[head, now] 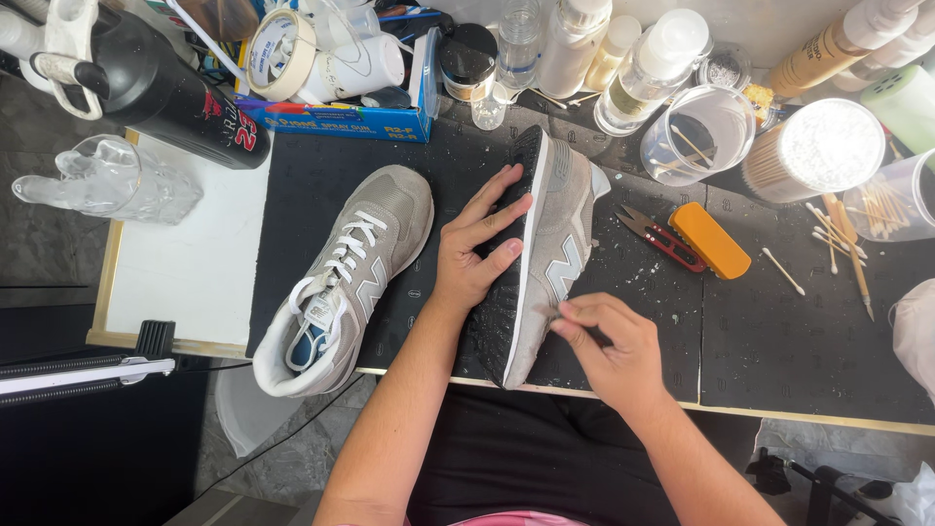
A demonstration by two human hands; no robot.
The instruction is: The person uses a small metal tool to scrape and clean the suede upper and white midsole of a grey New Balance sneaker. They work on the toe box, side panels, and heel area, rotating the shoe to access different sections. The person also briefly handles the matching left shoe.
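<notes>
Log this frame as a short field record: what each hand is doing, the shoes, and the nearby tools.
left hand: left hand pressed flat on the black sole of the tipped sneaker
right hand: right hand pinching something small against that shoe's grey side; item too small to tell
other shoe: laced grey sneaker resting upright on the black mat
tools: red snips beside an orange block; cotton swabs to the right

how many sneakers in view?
2. One grey sneaker lies upright left of the left hand. The other sneaker stands on its side, steadied by that hand; the right hand touches its midsole.
</notes>
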